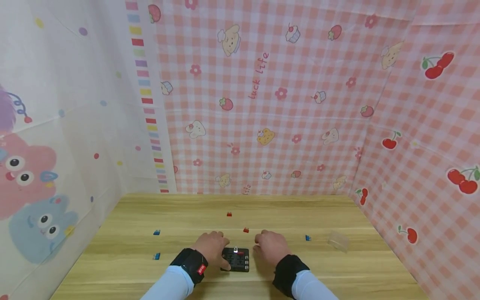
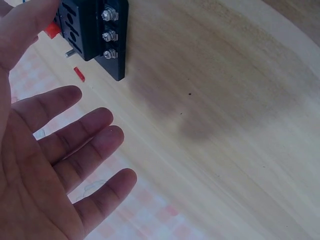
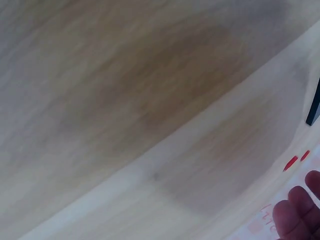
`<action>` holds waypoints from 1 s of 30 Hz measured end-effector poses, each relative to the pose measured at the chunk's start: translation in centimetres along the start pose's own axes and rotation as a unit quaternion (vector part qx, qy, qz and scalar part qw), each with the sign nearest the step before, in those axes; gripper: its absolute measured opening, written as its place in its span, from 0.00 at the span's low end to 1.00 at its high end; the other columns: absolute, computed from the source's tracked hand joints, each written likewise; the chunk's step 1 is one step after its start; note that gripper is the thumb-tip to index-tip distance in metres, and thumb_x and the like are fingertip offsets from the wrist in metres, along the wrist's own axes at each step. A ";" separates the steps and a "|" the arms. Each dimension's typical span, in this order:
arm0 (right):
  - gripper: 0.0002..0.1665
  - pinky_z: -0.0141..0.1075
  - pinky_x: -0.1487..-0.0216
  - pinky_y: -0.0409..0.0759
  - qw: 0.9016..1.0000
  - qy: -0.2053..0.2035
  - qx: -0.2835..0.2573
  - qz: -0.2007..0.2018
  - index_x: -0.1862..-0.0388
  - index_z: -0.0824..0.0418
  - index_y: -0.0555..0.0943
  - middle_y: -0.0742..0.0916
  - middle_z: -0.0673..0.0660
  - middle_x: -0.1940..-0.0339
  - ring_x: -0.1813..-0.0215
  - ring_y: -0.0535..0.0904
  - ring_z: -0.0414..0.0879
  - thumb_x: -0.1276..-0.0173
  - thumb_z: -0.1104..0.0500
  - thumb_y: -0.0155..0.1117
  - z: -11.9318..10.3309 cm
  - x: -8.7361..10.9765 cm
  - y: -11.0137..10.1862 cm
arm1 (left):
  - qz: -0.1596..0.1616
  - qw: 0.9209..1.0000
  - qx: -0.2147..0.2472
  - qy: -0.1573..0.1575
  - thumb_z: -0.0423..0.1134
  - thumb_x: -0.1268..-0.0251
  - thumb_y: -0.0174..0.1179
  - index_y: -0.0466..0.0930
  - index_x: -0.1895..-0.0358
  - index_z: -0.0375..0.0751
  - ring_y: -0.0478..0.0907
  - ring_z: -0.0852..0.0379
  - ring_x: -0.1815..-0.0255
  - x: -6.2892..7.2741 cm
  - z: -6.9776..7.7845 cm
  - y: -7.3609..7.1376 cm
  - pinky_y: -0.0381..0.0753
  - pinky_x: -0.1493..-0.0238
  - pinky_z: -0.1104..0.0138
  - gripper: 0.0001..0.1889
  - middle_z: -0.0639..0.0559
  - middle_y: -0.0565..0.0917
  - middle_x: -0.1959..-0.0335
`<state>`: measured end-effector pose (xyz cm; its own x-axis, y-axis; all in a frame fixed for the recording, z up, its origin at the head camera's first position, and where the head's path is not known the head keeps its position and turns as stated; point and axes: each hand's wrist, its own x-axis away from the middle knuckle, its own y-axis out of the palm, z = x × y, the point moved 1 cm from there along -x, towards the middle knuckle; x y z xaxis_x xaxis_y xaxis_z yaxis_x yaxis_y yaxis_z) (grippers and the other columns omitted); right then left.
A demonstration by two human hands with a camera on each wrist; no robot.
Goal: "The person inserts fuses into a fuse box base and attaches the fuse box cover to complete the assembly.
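Observation:
A black fuse block (image 1: pixel 238 262) with metal screw terminals lies flat on the table between the hands. My left hand (image 1: pixel 211 248) is at its left side, thumb over the block's near left corner. In the left wrist view the fingers of the left hand (image 2: pixel 55 155) are spread and nearly straight, below the fuse block (image 2: pixel 82 32). My right hand (image 1: pixel 273 246) is just right of the block, apart from it, holding nothing visible. Only fingertips of the right hand (image 3: pixel 295 215) show in the right wrist view. A red part shows on the block's top.
Two small red blade fuses (image 1: pixel 246 230) lie beyond the block. Blue fuses lie at left (image 1: pixel 156 232) and one blue fuse (image 1: pixel 308 238) at right. A clear plastic cover (image 1: pixel 338 241) rests farther right. Patterned cloth walls (image 1: pixel 262 125) enclose the wooden table (image 1: pixel 187 208).

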<state>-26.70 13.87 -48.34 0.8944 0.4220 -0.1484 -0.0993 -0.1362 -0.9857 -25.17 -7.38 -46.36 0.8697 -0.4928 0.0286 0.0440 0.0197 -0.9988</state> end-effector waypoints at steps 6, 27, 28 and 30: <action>0.09 0.42 0.65 0.79 1.000 0.011 0.007 0.007 0.66 0.59 0.86 0.82 0.52 0.71 0.69 0.80 0.46 0.39 0.54 0.73 1.3 0.5 0.0 | -0.021 1.000 0.005 -0.016 0.62 0.61 0.77 0.85 0.48 0.45 0.77 0.53 0.60 -0.2 -0.2 0.0 0.77 0.53 0.55 0.36 0.51 0.81 0.62; 0.09 0.49 0.64 0.79 0.997 0.066 0.006 0.028 0.66 0.62 0.85 0.82 0.56 0.69 0.66 0.81 0.53 0.42 0.58 0.72 6.7 1.5 -0.7 | -0.026 0.999 0.018 -0.037 0.62 0.65 0.78 0.86 0.49 0.45 0.78 0.52 0.60 0.1 -0.4 -0.6 0.77 0.53 0.53 0.37 0.53 0.81 0.64; 0.09 0.49 0.64 0.79 0.997 0.070 0.008 0.026 0.66 0.62 0.85 0.82 0.56 0.69 0.66 0.81 0.53 0.42 0.58 0.72 6.9 1.5 -0.8 | -0.026 0.999 0.017 -0.036 0.62 0.65 0.79 0.86 0.49 0.45 0.78 0.52 0.60 0.0 -0.4 -0.6 0.77 0.53 0.52 0.37 0.53 0.81 0.64; 0.08 0.48 0.64 0.79 0.997 0.077 0.010 0.022 0.66 0.62 0.85 0.82 0.56 0.70 0.66 0.81 0.53 0.41 0.58 0.71 7.4 1.6 -1.0 | -0.022 0.999 0.013 -0.034 0.62 0.66 0.78 0.86 0.49 0.45 0.78 0.52 0.60 0.0 -0.5 -0.5 0.77 0.53 0.53 0.37 0.52 0.81 0.64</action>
<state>-28.39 21.32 -48.15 0.9452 0.2727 -0.1793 -0.1474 -0.1333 -0.9800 -25.40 -7.80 -45.84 0.8981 -0.4332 0.0756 0.0945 0.0223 -0.9953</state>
